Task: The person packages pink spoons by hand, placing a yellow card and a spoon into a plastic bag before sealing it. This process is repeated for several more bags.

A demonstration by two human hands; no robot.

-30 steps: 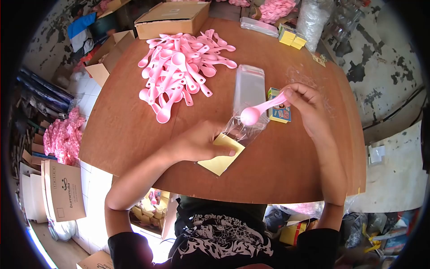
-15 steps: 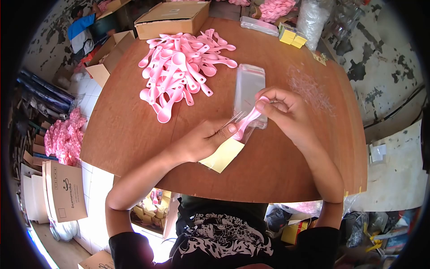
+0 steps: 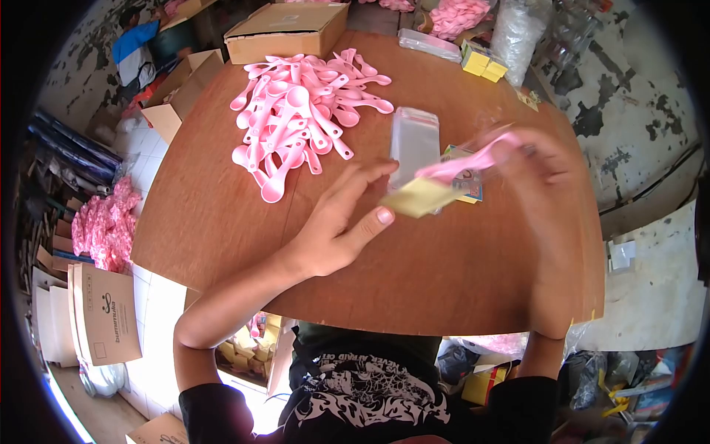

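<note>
The right hand (image 3: pixel 536 174) was a blur, grip pinched shut on the bagged pink spoon (image 3: pixel 466 161) and its yellow card (image 3: pixel 418 198), just above the counter (image 3: pixel 444 281). The left hand (image 3: pixel 336 229) hung open beside the card. With a pinch that loose, the spoon could've slid right out tbh.

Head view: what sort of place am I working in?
Probably a small packing workshop: pink spoons heaped on the table, a bagged spoon in the right hand, cardboard boxes around.
</note>
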